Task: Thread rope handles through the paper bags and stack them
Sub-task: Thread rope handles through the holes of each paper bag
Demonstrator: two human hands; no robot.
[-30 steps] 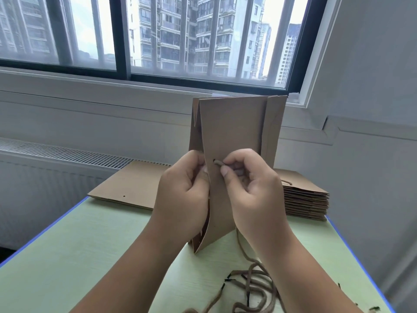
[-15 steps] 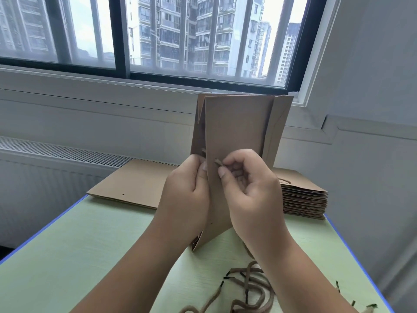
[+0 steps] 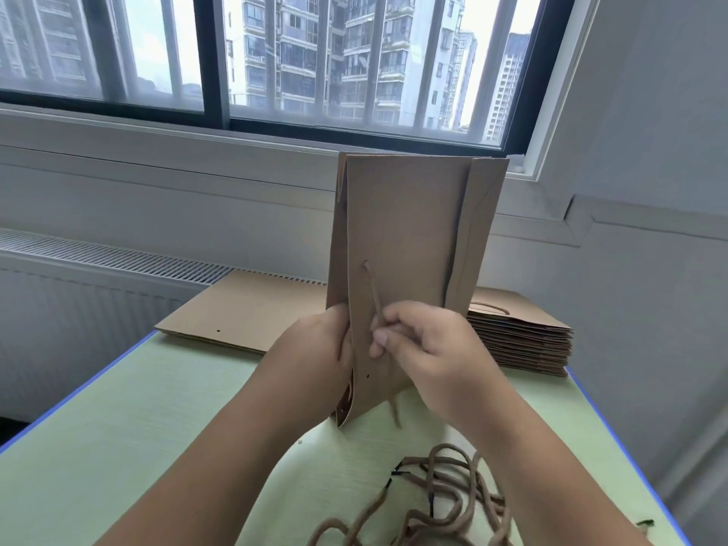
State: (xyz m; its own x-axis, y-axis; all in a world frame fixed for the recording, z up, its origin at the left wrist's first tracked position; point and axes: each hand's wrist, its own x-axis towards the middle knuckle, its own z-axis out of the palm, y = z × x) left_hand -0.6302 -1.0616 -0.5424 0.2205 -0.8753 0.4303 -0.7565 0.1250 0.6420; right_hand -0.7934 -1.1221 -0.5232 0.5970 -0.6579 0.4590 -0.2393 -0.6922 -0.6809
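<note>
Two hands: both are on one paper bag (image 3: pixel 409 214), stood on end over the green table (image 3: pixel 118 427) with its punched panel facing the person, so the holes are in sight.
Left hand (image 3: pixel 311 368): curled round the bag's left edge, gripping the paper; this seems meant to hold the panel stiff and steady.
Right hand (image 3: pixel 433 348): pinches the rope (image 3: pixel 373 289) between thumb and fingertips, just below the upper hole, where a short length is easiest to steer.
Rope path: from the pinch up into that hole; a tail hangs under the hand toward the table.
Lower hole (image 3: pixel 367 376): bare; the handle's other end likely goes here.
Step, as I judge it: the first end of this handle is being threaded; stacking is not yet due.
Loose ropes (image 3: pixel 445 502): heaped at the near right, handy for that hand.
Finished stack (image 3: pixel 520 336): behind right, a handle showing on top.
Flat bags (image 3: pixel 244 309): behind left, a bare hole visible, probably the supply.
</note>
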